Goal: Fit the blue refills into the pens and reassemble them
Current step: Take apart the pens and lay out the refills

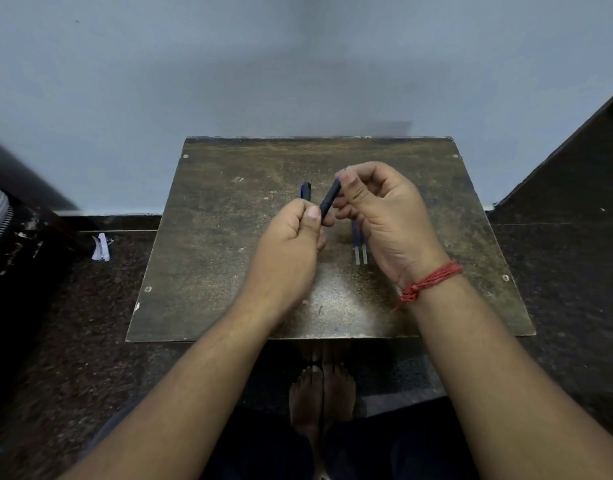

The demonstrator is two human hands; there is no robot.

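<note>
No readable text, label or number anywhere (pens [330,199] too blurred).

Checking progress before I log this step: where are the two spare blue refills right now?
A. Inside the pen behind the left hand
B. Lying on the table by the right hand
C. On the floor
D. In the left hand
B: the two refills lie side by side on the table, partly hidden by the right hand.
</note>
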